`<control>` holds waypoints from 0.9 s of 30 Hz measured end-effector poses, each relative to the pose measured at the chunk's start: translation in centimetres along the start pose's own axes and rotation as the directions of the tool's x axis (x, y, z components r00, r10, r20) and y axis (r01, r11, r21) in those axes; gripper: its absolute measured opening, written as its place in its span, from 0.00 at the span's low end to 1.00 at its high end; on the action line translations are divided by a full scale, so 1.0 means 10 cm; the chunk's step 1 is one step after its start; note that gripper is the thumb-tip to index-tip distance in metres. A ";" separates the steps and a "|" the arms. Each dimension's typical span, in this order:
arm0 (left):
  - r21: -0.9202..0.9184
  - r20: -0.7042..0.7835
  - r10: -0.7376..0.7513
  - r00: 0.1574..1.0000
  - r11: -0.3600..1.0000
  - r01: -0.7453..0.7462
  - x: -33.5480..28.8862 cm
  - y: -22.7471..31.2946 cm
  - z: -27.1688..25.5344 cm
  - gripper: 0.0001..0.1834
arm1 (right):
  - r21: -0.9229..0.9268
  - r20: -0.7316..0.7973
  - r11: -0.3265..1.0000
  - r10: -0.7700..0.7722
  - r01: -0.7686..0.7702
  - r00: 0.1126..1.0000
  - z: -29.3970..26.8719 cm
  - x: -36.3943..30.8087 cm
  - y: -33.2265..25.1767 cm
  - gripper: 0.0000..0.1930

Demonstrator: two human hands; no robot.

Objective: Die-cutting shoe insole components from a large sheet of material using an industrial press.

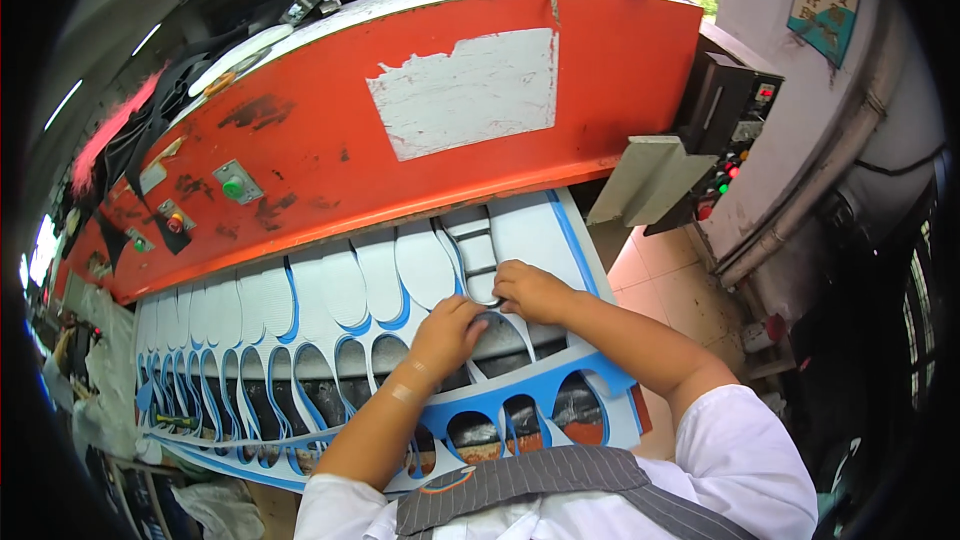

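Observation:
A sole-shaped metal cutting die [480, 252] with crossbars stands on a white foam sheet [525, 225] that has a blue layer. Its far end runs up toward the orange press beam. My right hand [535, 292] grips the near right end of the die with bent fingers. At the near left of that end is my left hand [447, 335], its fingers closed on the die's rim. The fingertips partly hide the rim. Sole-shaped cuts line the sheet to the left, and a strip of cut-out holes [520, 390] lies nearer to me.
A large orange press beam [620, 70] spans the far side, with a green button [234, 188] and a red button [176, 223]. At the right are a grey metal bracket [650, 180] and a control box [735, 100]. Clear plastic bags [105, 370] hang at the left.

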State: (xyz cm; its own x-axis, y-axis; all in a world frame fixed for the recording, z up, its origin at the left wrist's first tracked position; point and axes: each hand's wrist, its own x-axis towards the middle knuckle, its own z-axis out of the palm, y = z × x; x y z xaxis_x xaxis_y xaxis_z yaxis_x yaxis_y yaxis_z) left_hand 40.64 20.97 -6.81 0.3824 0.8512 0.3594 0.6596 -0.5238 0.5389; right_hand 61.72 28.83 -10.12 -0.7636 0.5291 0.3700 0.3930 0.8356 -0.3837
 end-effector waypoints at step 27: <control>-0.227 0.034 0.017 0.999 0.974 -0.009 -0.33 0.15 0.51 0.04 | 0.276 0.086 0.929 -0.279 0.247 0.956 -0.04 -0.46 -0.21 0.05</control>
State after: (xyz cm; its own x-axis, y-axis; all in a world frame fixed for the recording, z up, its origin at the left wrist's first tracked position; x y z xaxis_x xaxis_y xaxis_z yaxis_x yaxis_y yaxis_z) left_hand 43.70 17.54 -11.09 0.4158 0.8425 0.3424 0.4920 -0.5250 0.6945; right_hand 64.65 24.70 -10.68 -0.8841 0.2598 0.3883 0.0355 0.8661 -0.4987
